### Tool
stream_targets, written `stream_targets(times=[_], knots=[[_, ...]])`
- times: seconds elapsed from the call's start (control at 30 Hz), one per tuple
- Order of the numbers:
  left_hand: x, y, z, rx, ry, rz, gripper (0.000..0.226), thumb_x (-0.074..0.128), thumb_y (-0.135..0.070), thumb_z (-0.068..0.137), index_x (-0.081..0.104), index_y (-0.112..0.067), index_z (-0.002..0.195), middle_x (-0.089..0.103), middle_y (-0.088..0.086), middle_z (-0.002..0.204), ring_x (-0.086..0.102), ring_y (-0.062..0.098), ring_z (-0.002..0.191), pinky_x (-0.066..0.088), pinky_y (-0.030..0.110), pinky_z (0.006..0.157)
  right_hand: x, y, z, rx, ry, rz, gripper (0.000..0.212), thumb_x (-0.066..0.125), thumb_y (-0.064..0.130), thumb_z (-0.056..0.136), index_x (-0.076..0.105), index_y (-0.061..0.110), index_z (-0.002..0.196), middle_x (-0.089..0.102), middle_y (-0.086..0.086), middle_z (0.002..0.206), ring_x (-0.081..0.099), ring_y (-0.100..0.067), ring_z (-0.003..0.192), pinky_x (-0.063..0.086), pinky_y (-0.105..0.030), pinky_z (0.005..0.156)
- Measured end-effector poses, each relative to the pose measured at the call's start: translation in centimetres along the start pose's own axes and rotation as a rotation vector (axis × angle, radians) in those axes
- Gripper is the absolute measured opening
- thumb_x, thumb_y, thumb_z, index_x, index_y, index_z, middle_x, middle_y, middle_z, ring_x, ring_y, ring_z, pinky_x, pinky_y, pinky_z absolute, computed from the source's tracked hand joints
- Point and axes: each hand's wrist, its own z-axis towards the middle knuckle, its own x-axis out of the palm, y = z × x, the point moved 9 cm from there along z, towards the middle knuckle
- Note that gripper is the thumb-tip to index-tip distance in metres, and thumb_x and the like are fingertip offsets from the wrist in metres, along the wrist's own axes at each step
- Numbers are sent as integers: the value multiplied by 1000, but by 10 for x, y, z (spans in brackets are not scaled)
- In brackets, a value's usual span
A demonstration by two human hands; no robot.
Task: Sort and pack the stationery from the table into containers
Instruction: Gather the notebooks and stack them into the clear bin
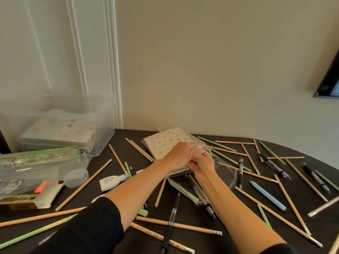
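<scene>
Counting what is scattered on the dark tabletop: about seventeen wooden pencils, some partly hidden under my arms; eight green pencils; five black pens, one of them inside a plastic wrapper in the lower middle; one pale blue stick at the right; and one white glue bottle left of centre, its print too small to read.

At the left of the frame are one clear bin with a stack of notebooks inside, one green-edged zip pouch in front of it, one round clear lid, and one packet with an orange label. The only writing I can make out is the letters "AGE" at the left edge of the pouch; the rest is blurred.

The patterned notebook lies in the middle of the frame, towards the far edge of the tabletop, inside a clear sleeve whose loose end trails towards me. My left hand rests on the notebook's cover, and its fingers are curled together, pinching the sleeve at the notebook's right edge. My right hand is just beside the left and touching it, its fingers bent and closed on the same plastic. Neither hand has its fingers spread.
</scene>
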Motion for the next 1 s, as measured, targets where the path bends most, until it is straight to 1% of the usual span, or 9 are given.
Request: stream_targets(times=[0.1, 0.23, 0.37, 0.53, 0.63, 0.73, 0.87, 0.97, 1.0], knots=[[-2, 0, -3, -11, -14, -100, 37, 33, -20, 102, 50, -12, 133, 51, 7, 137, 45, 19, 127, 30, 24, 104, 6, 4, -1, -27, -9, 6, 31, 31, -3, 97, 54, 7, 115, 62, -11, 88, 62, -20, 75, 54, -32, 52], [-5, 4, -3, -25, -25, -167, 36, 35, -20, 101, 52, -11, 131, 52, 8, 136, 45, 18, 127, 29, 17, 97, 8, -2, 1, -21, -29, 21, 31, 33, -3, 97, 54, 2, 119, 64, -17, 97, 63, -21, 77, 54, -29, 46], [-2, 9, -3, -58, 4, -204, 37, 36, -22, 101, 50, -11, 133, 50, 7, 138, 43, 18, 129, 30, 23, 103, 9, -9, 3, 17, -35, 32, 30, 29, 4, 100, 52, 6, 119, 63, -12, 92, 61, -19, 74, 52, -32, 54], [-4, 12, 0, -56, 46, -183, 37, 38, -23, 100, 52, -11, 131, 52, 7, 135, 46, 17, 126, 31, 19, 96, 8, -4, 8, 42, 91, -100, 27, 38, 3, 99, 56, 6, 118, 64, -15, 97, 66, -26, 81, 58, -32, 52], [-5, 10, 0, -52, 66, -177, 37, 37, -23, 100, 53, -9, 130, 53, 7, 134, 47, 17, 125, 31, 19, 97, 2, 0, 6, 82, 122, -272, 17, 50, 4, 94, 59, 5, 108, 65, -14, 79, 67, -21, 62, 59, -29, 55], [-4, 10, 1, -65, 69, -184, 36, 37, -22, 100, 52, -10, 131, 53, 7, 134, 47, 17, 125, 32, 21, 98, -7, 3, 7, 55, 68, -383, 16, 57, 7, 91, 59, 0, 105, 62, -12, 67, 62, -13, 45, 55, -22, 47], [-1, 8, -2, -36, 72, -128, 35, 38, -18, 100, 52, -10, 131, 56, 7, 131, 49, 16, 121, 33, 18, 93, -8, 6, 6, 37, 65, -381, 16, 54, 8, 93, 52, 3, 108, 60, -11, 70, 61, -17, 54, 55, -21, 48], [-1, 10, -6, -39, 50, -63, 33, 39, -14, 99, 57, -3, 124, 59, 8, 106, 51, 18, 104, 34, 24, 84, -11, 13, 2, 35, 55, -357, 8, 44, 1, 96, 43, 8, 100, 59, -14, 74, 61, -23, 62, 56, -27, 58], [-2, 10, -6, -46, 31, -21, 33, 39, -12, 98, 56, -2, 124, 58, 8, 108, 50, 20, 106, 34, 26, 86, -15, 15, 3, 39, 32, -356, 11, 42, -2, 95, 44, 8, 99, 59, -15, 75, 61, -24, 63, 56, -30, 63]])
